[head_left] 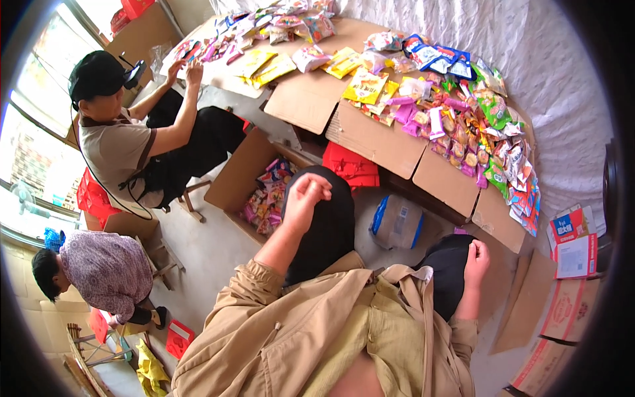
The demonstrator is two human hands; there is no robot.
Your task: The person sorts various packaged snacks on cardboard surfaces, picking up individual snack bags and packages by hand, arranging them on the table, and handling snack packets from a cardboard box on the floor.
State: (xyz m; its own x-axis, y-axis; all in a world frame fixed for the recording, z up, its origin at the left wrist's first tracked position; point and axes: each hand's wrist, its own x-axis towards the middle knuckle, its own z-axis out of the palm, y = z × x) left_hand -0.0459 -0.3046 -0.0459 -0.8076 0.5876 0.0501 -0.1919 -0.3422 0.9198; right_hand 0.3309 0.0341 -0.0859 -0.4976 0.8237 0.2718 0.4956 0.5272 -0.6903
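My left hand (310,196) hovers over my left knee with its fingers curled closed, and nothing shows in it. My right hand (475,264) rests by my right knee, its fingers curled in, also with nothing visible. Just left of my left knee, an open cardboard box (228,188) holds many small wrapped snack packets (267,198). On the cardboard-covered table (387,140) ahead lie piles of snacks: yellow packets (366,87), purple-wrapped pieces (411,119), green bags (493,108) and blue bags (440,58). Neither hand touches them.
A stack of red bags (349,165) sits under the table edge, beside a clear-and-blue wrapped package (397,223) on the floor. One seated person (126,132) reaches to the table at left; another person (109,268) bends low. Flattened cartons (565,308) stand at right.
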